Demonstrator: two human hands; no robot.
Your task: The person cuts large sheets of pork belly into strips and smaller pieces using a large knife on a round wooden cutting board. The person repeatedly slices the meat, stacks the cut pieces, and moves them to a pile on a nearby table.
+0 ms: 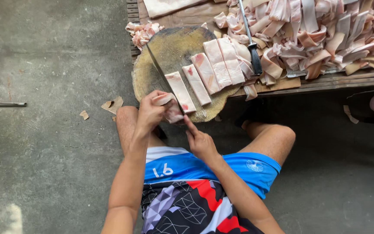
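Grey concrete floor lies all around a low wooden table (317, 82). On it sits a round chopping block (169, 50) with pink meat strips (206, 71) in a row. The left hand (150, 110) is closed around a long knife (163, 73) and a meat piece (169, 108). The right hand (200, 141) is half open, one finger touching that piece. A big pile of cut strips (325, 30) lies behind.

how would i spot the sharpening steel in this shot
Start at the round wooden chopping block at the edge of the low pallet table. Just right of the block's meat strips lies the sharpening steel: a thin metal rod with a black handle, unlike the broad knife.
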